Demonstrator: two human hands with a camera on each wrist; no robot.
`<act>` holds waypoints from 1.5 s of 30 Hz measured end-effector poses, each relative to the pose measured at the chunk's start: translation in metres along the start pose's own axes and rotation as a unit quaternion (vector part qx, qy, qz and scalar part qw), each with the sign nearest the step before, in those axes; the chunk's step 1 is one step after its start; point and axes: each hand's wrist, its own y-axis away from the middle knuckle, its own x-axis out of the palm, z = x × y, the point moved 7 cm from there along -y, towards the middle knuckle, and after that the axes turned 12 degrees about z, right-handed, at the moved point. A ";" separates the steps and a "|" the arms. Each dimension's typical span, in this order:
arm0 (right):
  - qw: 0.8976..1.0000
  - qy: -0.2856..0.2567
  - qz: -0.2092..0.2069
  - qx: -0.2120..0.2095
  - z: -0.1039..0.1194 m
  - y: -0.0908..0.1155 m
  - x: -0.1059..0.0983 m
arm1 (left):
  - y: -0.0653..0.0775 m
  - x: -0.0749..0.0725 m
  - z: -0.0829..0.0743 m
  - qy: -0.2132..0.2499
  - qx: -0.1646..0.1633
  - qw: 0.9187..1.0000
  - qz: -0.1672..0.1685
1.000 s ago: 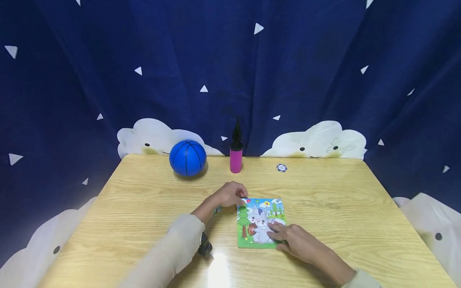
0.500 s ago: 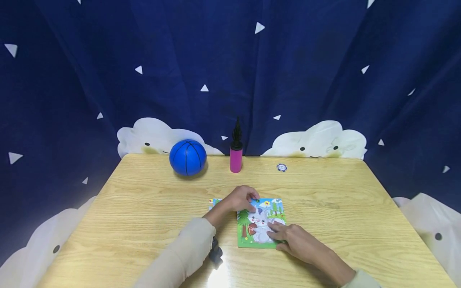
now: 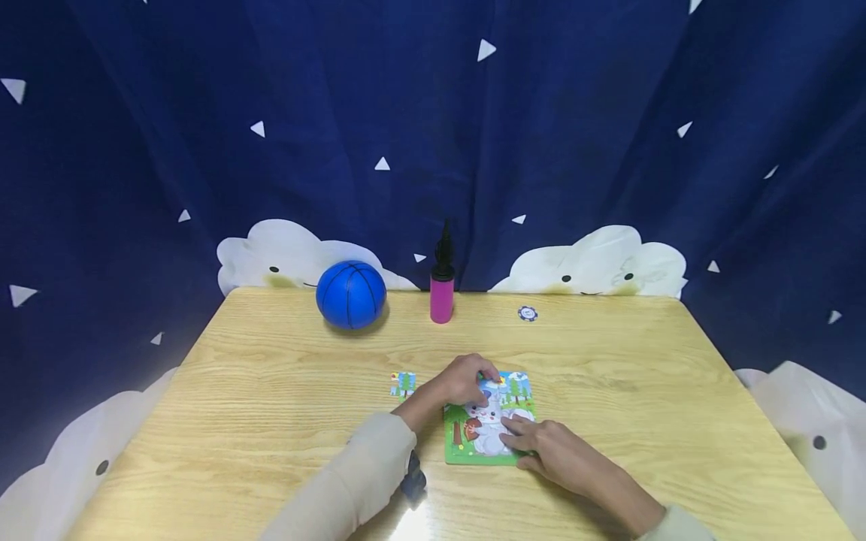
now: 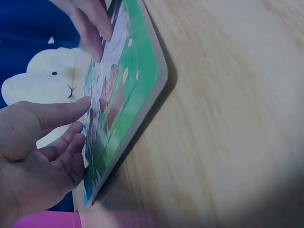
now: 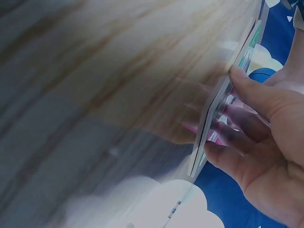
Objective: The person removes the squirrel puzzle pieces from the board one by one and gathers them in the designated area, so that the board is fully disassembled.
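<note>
A square picture puzzle (image 3: 490, 443) with a grey squirrel holding a nut and a green border lies flat on the wooden table. Over its upper left part, my left hand (image 3: 463, 379) touches the picture with thumb and fingertips apart. In the left wrist view, the thumb and bent fingers of that hand (image 4: 42, 147) reach the puzzle's face; no separate thing shows between them. My right hand (image 3: 548, 447) rests on the puzzle's lower right side, fingers laid across the picture. The right wrist view shows the thumb (image 5: 256, 92) at the board's edge.
A loose puzzle piece (image 3: 404, 383) with a tree lies left of the board, beside my left forearm. Farther back stand a blue ball (image 3: 350, 294) and a pink hand pump (image 3: 442, 300) with a black nozzle. A poker chip (image 3: 528, 313) lies at the back right.
My left hand has slid rightward along the puzzle's top, from its upper left corner. The loose piece has come out from behind the left wrist. My right hand has kept its place.
</note>
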 end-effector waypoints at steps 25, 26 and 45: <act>1.000 0.021 -0.013 -0.007 0.004 0.001 -0.003 | -0.002 0.009 -0.004 -0.007 -0.066 0.998 0.016; 1.000 0.022 -0.014 -0.007 0.004 0.001 -0.003 | -0.002 0.009 -0.004 -0.009 -0.065 0.998 0.014; 1.000 0.013 -0.015 -0.005 0.003 0.002 -0.002 | -0.001 0.004 0.002 0.017 -0.049 0.998 -0.024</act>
